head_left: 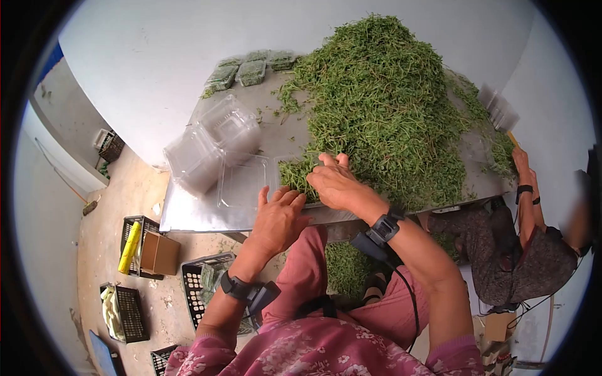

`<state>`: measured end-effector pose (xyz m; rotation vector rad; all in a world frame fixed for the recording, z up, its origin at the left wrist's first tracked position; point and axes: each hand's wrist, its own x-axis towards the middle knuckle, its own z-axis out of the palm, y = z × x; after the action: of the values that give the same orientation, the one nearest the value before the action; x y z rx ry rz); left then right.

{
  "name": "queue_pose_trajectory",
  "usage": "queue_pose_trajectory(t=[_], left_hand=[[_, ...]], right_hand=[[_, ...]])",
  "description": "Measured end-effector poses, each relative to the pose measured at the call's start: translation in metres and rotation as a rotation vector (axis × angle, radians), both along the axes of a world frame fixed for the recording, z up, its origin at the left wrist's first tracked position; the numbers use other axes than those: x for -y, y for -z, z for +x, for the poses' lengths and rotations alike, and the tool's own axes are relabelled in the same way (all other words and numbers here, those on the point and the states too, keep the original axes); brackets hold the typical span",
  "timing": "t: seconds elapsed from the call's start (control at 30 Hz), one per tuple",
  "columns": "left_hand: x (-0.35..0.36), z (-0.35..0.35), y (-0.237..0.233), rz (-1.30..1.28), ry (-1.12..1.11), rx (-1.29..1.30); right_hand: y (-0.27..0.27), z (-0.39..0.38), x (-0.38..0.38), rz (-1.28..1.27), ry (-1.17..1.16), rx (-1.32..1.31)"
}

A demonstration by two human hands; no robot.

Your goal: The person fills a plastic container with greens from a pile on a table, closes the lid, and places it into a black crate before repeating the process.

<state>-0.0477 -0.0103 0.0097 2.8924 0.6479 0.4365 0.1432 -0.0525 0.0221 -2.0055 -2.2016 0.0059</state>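
An open clear plastic clamshell box (246, 180) lies at the table's front edge, its flat lid to the left and its other half filled with leafy green stems (293, 174). My left hand (279, 218) rests at the near side of those greens, fingers spread and fingertips touching them. Across the filled half, my right hand (343, 187) curls its fingers into the stems at the right side; its fingertips are partly hidden. A large heap of the same greens (382, 106) rises just beyond my right hand.
Stacked empty clamshells (197, 156) stand at left on the metal table (182, 210). Filled boxes (253, 72) sit at the back. A co-worker's hand (520, 161) is at the right edge. Black crates (128, 313) and a cardboard box (159, 253) stand on the floor.
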Motion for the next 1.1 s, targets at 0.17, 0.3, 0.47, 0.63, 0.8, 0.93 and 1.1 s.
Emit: queue_pose_trajectory(t=[0.17,0.3,0.47,0.63,0.8,0.93,1.1], left_hand=[[-0.003,0.006,-0.007,-0.039,-0.010,-0.110],[-0.001,0.002,-0.009,-0.014,-0.008,-0.057],[0.008,-0.014,-0.016,0.063,-0.019,0.059],[0.010,-0.030,-0.017,0.087,-0.050,0.088],[0.012,-0.031,-0.016,0.094,-0.058,0.075],[0.011,-0.025,-0.009,0.092,-0.050,0.081],[0.009,-0.018,0.000,0.102,-0.047,0.079]], right_hand=[[0.002,0.000,0.001,0.058,0.009,-0.018],[0.002,0.009,0.003,0.182,0.023,-0.139],[-0.008,0.009,0.004,0.224,0.063,-0.250],[0.006,0.003,0.001,0.080,0.032,-0.054],[-0.005,0.004,0.004,0.036,0.047,-0.149],[-0.022,0.009,0.008,0.105,0.047,-0.242],[-0.024,0.009,0.020,0.088,-0.049,-0.321]])
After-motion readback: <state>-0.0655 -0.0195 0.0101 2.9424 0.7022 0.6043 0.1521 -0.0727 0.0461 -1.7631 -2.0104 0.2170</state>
